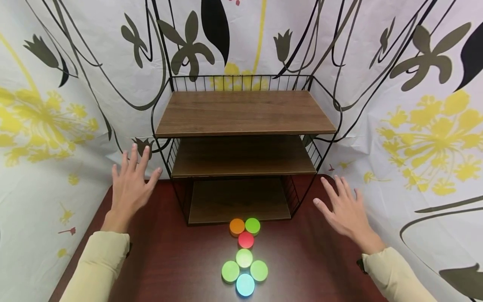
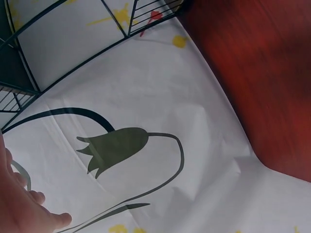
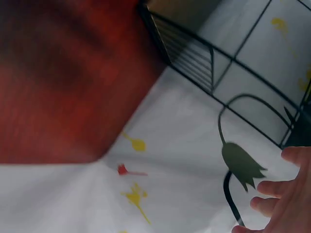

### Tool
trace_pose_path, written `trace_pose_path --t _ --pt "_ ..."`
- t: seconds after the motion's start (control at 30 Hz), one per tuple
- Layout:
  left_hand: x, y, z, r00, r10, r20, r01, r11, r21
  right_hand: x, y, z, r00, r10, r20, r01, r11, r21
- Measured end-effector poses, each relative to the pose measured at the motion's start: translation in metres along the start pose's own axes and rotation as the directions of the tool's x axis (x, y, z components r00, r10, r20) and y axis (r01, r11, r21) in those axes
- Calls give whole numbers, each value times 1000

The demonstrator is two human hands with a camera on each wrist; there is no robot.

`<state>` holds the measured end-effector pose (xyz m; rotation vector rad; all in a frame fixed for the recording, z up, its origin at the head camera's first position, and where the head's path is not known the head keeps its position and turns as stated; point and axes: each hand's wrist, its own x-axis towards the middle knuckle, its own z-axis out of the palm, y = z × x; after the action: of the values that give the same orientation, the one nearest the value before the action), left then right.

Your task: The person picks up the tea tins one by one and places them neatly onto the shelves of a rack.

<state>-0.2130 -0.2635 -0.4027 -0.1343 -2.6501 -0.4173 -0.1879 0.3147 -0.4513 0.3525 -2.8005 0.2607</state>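
Note:
My left hand (image 1: 130, 184) is held out to the left of a black wire shelf rack (image 1: 245, 112), its fingers spread and holding nothing. On the other side my right hand (image 1: 345, 207) is stretched out the same way, palm down and fingers apart. Between the hands, in front of the rack, several round discs lie in a cluster on the table: an orange disc (image 1: 237, 227), a green disc (image 1: 252, 226), a red disc (image 1: 246, 240), a pale green disc (image 1: 244, 258), two more green ones and a light blue disc (image 1: 245, 285). Neither hand touches them.
The rack has three brown wooden shelves, with the top shelf (image 1: 241, 111) widest in view. It stands at the back of a dark red table (image 1: 166, 256). White cloth (image 1: 377, 147) with flower prints surrounds the table at the back and sides.

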Motion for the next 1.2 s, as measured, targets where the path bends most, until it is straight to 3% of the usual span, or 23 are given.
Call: trace_pose_path --t 0.23,0.43,0.7,1.2 --pt "-4 2 3 999 22 -29 -23 999 -36 -22 -8 25 1000 -19 -17 20 998 53" --pt "-2 7 1 994 49 -95 -57 995 -82 -39 -18 43 999 -32 -2 32 997 76" --pt "9 21 -8 969 98 -227 -133 981 -144 -60 -40 72 997 -65 48 61 994 86" --pt "20 35 -19 933 99 -346 -190 951 -242 -87 -74 107 989 -116 96 102 985 136"
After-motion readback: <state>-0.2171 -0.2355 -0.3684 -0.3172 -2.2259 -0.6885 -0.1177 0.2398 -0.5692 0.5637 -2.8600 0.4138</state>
